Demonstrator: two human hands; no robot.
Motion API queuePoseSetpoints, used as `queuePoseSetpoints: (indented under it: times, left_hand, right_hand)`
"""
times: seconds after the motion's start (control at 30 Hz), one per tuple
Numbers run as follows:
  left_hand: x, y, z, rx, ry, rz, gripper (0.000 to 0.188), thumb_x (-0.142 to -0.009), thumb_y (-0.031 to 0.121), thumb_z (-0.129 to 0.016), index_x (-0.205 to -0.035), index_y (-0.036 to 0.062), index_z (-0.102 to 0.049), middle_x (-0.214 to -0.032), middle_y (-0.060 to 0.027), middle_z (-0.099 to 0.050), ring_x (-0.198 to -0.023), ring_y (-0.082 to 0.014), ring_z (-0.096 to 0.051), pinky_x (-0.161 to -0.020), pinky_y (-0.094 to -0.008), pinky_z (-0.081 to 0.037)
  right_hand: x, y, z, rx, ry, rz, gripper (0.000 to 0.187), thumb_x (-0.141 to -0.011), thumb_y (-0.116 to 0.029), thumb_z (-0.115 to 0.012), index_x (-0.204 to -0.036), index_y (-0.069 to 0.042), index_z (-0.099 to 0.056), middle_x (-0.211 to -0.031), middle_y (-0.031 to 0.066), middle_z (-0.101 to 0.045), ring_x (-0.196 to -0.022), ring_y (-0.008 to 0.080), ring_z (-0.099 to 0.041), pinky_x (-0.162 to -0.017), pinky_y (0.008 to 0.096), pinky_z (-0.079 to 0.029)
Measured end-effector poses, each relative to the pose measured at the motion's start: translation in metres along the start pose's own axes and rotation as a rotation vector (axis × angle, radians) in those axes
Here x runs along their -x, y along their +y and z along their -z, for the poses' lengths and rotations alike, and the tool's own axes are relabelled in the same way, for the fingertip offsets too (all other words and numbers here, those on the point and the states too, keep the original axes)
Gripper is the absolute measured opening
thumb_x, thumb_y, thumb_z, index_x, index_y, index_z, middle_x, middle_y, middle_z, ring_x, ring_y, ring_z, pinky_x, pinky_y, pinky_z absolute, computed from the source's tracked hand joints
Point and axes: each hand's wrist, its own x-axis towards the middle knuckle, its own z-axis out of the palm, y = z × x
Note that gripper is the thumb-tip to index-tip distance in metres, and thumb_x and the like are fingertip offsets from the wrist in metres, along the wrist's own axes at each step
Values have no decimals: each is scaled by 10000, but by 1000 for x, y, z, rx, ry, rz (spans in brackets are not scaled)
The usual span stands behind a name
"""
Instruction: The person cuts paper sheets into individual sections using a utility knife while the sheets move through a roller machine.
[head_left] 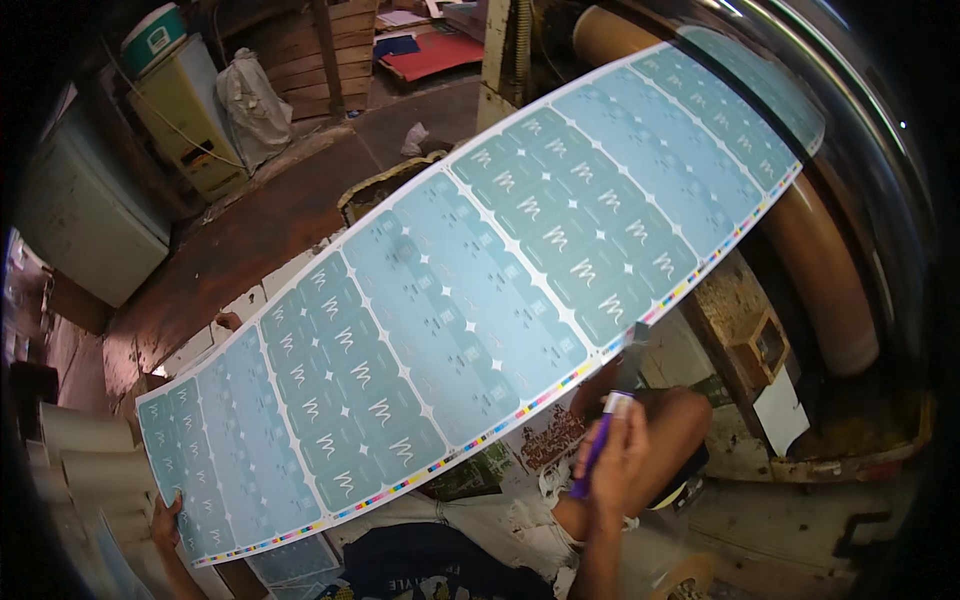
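Note:
A long printed sheet [480,300] in teal and pale blue bands, with white script letters and a coloured strip along its near edge, stretches from lower left to a roller at upper right. My left hand [168,518] holds the sheet's lower left end, its thumb showing over the edge. Closed around the purple handle of a cutter knife [598,450] is my right hand [620,455]. The knife's metal blade points up to the sheet's near edge; whether it touches is hard to tell. My bent knee [685,415] is beneath.
Shiny metal and a brown roller [830,290] fill the right side. A small wooden box [762,345] and a white paper piece [782,415] sit below it. A beige cabinet [185,125] carries a teal-and-white cooler [155,40]. Red sheets [440,55] lie at the back.

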Motion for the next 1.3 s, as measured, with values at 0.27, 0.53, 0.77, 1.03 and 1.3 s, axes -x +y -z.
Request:
queuePoseSetpoints:
  times: [0.27, 0.53, 0.77, 1.03, 1.3]
  left_hand:
    - [12, 9, -3, -23, -43, 63, 470, -859, 72, -679, -1293, 36, -503, -1101, -43, -605, -1003, -177, -545, -911, -327, -428]
    - [-23, -28, 4, 67, 53, -65, 401, -871, 78, -667, -1250, 33, -545, -1083, -39, -611, -981, -180, -554, -910, -335, -426]
    - [-51, -49, 28, 116, -13, 89, 673, -860, 100, -709, -1433, 25, -364, -1294, -115, -513, -1048, -238, -556, -891, -399, -467]
    - [-180, 4, 23, 105, -89, -2, 395, -821, 35, -735, -1167, -35, -559, -1063, -127, -655, -855, -223, -636, -718, -376, -542]
    - [-273, -84, 126, 272, -227, 41, 361, -775, 64, -778, -1088, -41, -633, -929, -112, -682, -775, -214, -632, -683, -381, -523]
  right_hand:
    - [-9, 40, -3, 460, 262, 576, 286, -973, -169, -560, -1229, -50, -515, -925, 127, -581, -737, 193, -624, -569, 352, -529]
    - [-136, -21, 22, 1057, -129, 1091, 607, -626, 77, -653, -1208, -88, -612, -1039, 118, -631, -905, 309, -636, -741, 386, -538]
    - [-145, -97, 14, 991, -72, 1169, 504, -602, 131, -579, -1062, -48, -684, -904, 135, -661, -757, 295, -647, -648, 357, -503]
    - [175, -108, -168, 909, 41, 1143, 486, -578, 105, -567, -1026, -25, -704, -853, 141, -642, -744, 307, -610, -677, 365, -483]
    - [478, -66, -310, 821, -176, 999, 527, -542, -1, -613, -1055, -78, -705, -865, 99, -650, -772, 268, -615, -668, 368, -510]
